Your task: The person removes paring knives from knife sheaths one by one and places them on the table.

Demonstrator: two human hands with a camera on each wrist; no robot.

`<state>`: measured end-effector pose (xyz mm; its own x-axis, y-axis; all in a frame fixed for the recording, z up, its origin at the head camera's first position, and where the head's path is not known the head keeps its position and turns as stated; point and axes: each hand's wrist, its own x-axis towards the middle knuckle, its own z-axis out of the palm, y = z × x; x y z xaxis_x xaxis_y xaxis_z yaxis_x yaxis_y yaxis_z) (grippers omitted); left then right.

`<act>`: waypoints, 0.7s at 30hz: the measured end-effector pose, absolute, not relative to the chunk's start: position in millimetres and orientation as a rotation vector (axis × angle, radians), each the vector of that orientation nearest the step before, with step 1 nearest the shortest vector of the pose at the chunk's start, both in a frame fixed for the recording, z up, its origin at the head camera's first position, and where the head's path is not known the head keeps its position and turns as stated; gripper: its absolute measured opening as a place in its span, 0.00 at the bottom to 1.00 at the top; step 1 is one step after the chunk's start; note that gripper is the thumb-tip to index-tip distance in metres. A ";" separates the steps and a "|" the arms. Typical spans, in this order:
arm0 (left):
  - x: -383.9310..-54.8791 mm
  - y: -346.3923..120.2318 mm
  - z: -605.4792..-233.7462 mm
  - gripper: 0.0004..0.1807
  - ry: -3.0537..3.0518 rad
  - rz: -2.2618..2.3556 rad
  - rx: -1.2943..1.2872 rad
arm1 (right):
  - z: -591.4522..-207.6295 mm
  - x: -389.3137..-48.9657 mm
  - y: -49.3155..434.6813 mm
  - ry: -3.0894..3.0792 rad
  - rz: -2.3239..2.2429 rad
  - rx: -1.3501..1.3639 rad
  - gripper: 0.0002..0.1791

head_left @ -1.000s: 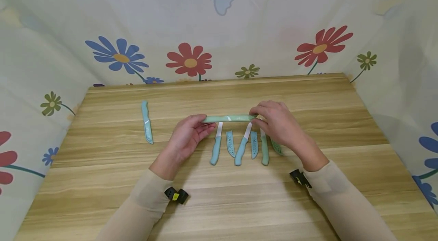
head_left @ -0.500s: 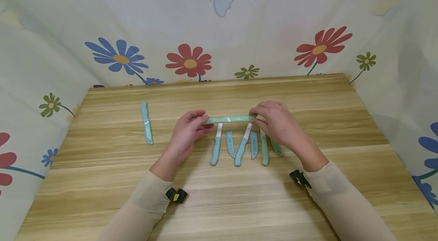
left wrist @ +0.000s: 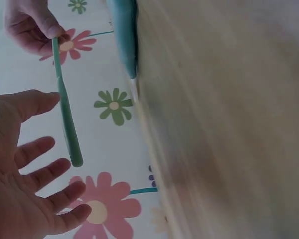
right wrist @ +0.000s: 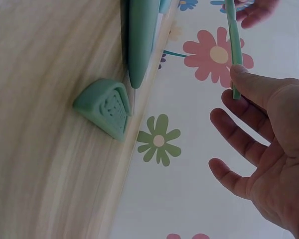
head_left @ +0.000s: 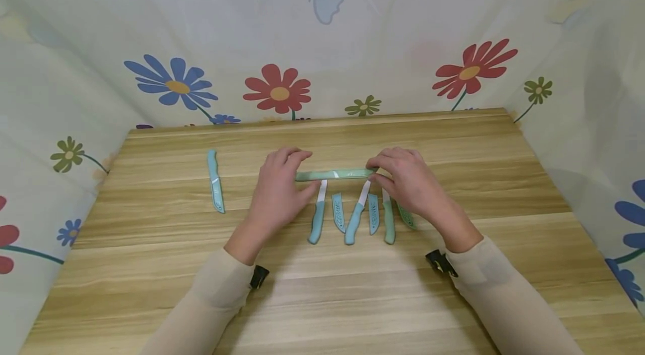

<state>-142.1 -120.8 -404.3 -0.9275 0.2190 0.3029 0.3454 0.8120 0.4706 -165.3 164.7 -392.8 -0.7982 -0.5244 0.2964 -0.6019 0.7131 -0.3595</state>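
The step in hand looks to be holding up a sheathed green knife (head_left: 333, 175) above the desk (head_left: 332, 299), toward its back edge. The right hand (head_left: 410, 181) pinches the tip end of the sheath (head_left: 355, 174); the left hand (head_left: 277, 192) stands wide about the handle (head_left: 313, 176), whether touching I cannot tell. The long axis runs roughly parallel to the back edge, handle toward the left edge, tip toward the right. Gripping the handle would call for narrowing the left fingers, the right pinch steady.

long, plain, pale beige sleeves (head_left: 509, 299) with a small black camera (head_left: 439, 262) at each cuff (head_left: 473, 260)
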 end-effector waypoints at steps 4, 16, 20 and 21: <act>-142.6 -116.0 -398.6 0.32 -2.773 -0.532 -0.541 | -392.5 -165.2 164.4 -2.742 0.665 0.908 0.09; -144.6 -101.3 -398.3 0.24 -2.770 -0.308 -0.638 | -392.6 -165.4 163.1 -2.748 0.662 0.904 0.09; -144.7 -99.1 -400.5 0.22 -2.766 -0.301 -0.634 | -392.6 -166.0 163.0 -2.746 0.663 0.902 0.09; -144.7 -98.7 -400.9 0.21 -2.764 -0.300 -0.632 | -392.7 -166.3 163.2 -2.746 0.663 0.901 0.09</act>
